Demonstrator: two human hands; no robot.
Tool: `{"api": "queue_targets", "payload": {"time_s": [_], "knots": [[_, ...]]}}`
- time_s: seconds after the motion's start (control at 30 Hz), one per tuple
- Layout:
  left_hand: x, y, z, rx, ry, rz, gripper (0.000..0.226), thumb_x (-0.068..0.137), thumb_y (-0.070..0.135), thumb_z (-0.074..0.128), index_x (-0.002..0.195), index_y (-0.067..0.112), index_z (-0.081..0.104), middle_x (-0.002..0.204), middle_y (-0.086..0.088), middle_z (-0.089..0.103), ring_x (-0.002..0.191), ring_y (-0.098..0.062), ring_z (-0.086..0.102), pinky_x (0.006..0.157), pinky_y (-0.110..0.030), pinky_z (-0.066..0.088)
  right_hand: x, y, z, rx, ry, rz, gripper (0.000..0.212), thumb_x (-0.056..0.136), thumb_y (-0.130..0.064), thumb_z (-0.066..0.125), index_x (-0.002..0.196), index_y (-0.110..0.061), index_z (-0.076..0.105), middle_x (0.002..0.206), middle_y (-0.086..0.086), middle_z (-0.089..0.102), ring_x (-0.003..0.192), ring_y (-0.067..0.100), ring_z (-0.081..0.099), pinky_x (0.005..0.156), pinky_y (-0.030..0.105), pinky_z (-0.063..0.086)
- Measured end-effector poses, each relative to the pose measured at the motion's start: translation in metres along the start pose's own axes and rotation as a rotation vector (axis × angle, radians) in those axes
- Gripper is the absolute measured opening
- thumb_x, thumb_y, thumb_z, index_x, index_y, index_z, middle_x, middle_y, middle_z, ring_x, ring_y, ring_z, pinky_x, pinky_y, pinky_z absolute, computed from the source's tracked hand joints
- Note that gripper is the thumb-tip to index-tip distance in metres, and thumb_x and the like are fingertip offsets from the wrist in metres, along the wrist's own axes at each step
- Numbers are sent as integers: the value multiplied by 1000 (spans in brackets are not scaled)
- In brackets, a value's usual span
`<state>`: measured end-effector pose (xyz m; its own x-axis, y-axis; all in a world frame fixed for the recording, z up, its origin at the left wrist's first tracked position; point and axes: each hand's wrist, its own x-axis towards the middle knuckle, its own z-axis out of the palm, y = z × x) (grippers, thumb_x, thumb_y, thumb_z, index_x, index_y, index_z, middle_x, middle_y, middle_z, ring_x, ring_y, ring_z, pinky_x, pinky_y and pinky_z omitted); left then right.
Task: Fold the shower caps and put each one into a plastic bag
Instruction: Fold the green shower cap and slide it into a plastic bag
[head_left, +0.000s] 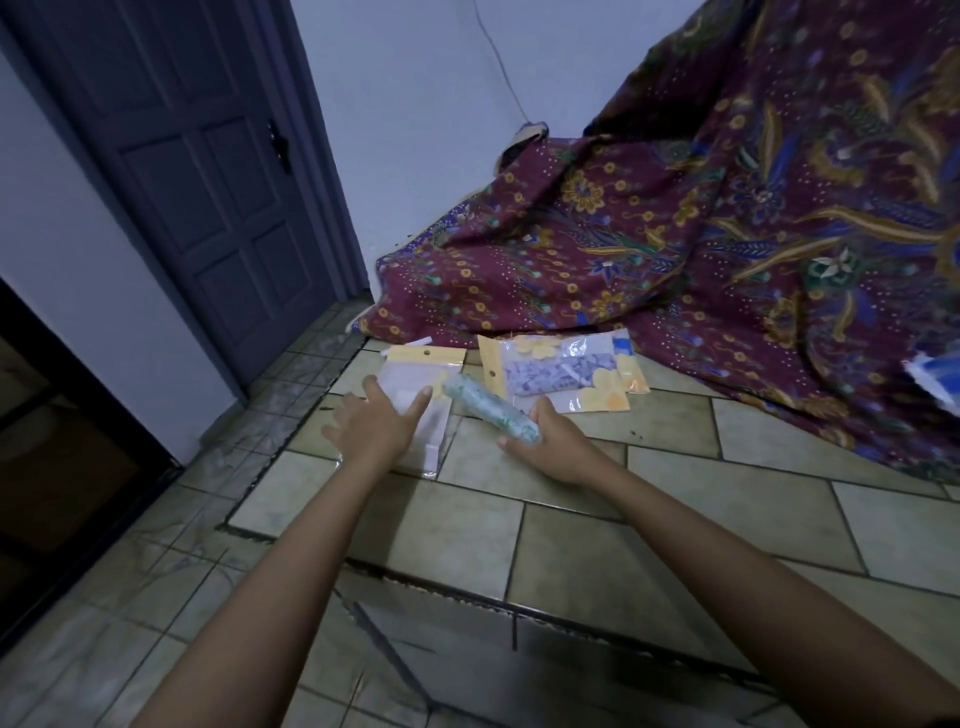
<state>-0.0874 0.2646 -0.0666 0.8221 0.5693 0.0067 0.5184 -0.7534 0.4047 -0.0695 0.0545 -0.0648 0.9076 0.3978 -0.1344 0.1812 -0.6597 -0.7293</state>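
Note:
A green-patterned shower cap, rolled into a tight tube, is gripped at its near end by my right hand, thumb on one side and fingers curled under it. An empty clear plastic bag with a yellow header lies flat on the tiled ledge. My left hand rests on that bag with fingers spread and straight. Just behind lies another bag with a yellow flower print, holding a folded pale purple shower cap.
A maroon batik cloth is draped over the back and right of the ledge. A blue-and-white packet shows at the right edge. A dark door stands at the left, and the floor drops below the ledge's front edge.

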Motion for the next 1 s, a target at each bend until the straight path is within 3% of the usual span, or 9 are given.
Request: {"api": "queue_targets", "payload": {"time_s": [0.1,0.2,0.3,0.43,0.57,0.63,0.77,0.87,1.0], "knots": [[5,-3,-1,105,-170,-64,89,78,63,57,140,12,18,137,-24,38,126,-37,37,102,-43,28,-4,0,1,15,36,-9,42,87,-42,58,91,-10,31,72,-7,38,60,5,36,49,23,25],[4,-1,0,139,-200,-42,86,74,51,70,132,10,23,130,-22,45,121,-35,43,99,-40,33,-7,3,1,57,60,2,39,90,-42,53,89,-10,31,71,-6,39,60,6,36,50,23,25],[2,4,-7,-75,-156,40,67,75,33,75,119,9,30,116,-18,51,108,-34,50,82,-37,41,-7,6,0,129,115,22,34,93,-40,48,87,-10,32,69,-4,39,59,9,36,52,26,25],[3,16,-23,-462,-119,162,23,83,12,67,82,16,44,89,-6,55,64,-18,48,47,-25,34,-4,11,-5,299,204,29,29,96,-38,43,90,-9,43,70,-4,48,65,13,48,58,27,34],[1,22,-39,-736,-86,279,19,88,8,60,75,21,55,89,-4,58,59,-14,49,36,-16,40,-4,13,-14,528,241,17,37,98,-35,39,91,-3,54,72,2,57,51,-4,57,53,16,42],[-3,26,-47,-832,-40,335,16,89,8,59,82,23,60,93,-1,59,64,-11,52,43,-18,46,-6,12,-19,634,252,27,38,99,-34,37,97,-2,58,70,4,60,47,-5,58,49,13,44],[-12,40,-55,-903,8,491,23,86,6,63,106,18,62,110,0,59,99,-16,56,85,-32,47,-11,12,-27,778,223,94,41,99,-38,32,100,-7,59,65,5,66,49,5,62,52,19,48],[-15,54,-52,-954,0,514,37,81,4,68,114,18,58,119,1,57,108,-10,53,92,-24,44,-17,15,-30,831,205,113,44,99,-41,29,95,-10,59,60,2,67,49,8,60,50,21,42],[-20,73,-29,-1079,-105,467,44,82,1,66,122,15,55,120,6,54,101,6,54,90,-24,48,-26,25,-38,916,222,147,47,100,-39,26,114,-4,54,73,10,63,46,6,60,44,18,41]]}}
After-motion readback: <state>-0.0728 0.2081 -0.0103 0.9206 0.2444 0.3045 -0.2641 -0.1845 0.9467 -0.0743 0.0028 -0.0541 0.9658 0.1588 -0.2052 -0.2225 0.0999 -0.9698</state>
